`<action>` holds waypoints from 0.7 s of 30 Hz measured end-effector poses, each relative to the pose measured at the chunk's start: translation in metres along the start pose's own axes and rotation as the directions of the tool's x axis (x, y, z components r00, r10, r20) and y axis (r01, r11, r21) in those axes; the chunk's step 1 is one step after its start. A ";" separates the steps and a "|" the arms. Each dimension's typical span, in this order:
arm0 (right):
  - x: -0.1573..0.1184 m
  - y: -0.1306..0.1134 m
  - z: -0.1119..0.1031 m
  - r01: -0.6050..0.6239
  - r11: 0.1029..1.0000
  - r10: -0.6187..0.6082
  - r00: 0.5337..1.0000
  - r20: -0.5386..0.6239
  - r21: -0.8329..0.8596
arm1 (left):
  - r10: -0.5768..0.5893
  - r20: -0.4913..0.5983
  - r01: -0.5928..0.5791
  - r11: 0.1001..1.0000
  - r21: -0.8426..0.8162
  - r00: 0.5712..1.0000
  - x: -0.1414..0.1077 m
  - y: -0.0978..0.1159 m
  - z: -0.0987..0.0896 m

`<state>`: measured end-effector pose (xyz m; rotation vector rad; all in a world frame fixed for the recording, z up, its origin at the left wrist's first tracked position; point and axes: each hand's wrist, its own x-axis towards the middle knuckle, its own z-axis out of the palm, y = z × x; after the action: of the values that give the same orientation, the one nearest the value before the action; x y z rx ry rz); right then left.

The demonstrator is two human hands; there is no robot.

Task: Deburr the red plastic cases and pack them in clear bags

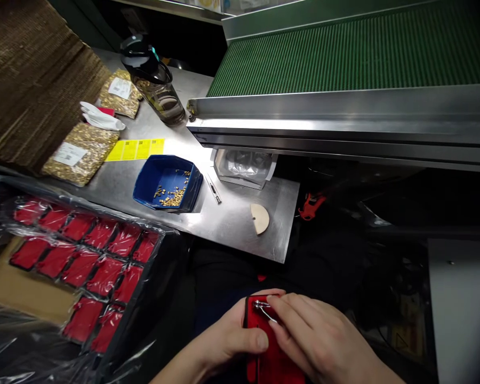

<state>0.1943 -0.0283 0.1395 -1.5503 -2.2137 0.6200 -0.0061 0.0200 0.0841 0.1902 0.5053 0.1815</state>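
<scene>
In the head view, my left hand (240,333) grips a red panel-like piece with a black edge (260,368), its thumb lying across the front. My right hand (318,333) is closed over the other side of the same piece, fingertips at a small shiny metal wire clip (266,309) near its top end. The right palm and fingers cover part of the red surface. Ahead of both hands, a pale half-round disc (260,220) lies on the metal table.
On the metal table (232,213) sit a blue bin (146,184) with small brass parts, a slim cutter-like tool (214,189), a water bottle (156,85) and bags of brass parts (82,154). At left, a plastic-lined box holds red pieces (80,266). A green conveyor (344,56) runs behind.
</scene>
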 end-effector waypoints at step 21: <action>0.000 0.009 -0.024 -0.238 0.909 0.117 0.934 0.337 0.344 | -0.027 0.084 0.019 0.996 0.085 0.996 0.003 0.005 -0.001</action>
<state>0.2143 -0.0223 0.1546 -1.5379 -2.0007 1.3470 -0.0041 0.0252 0.0831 0.2734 0.4304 0.1289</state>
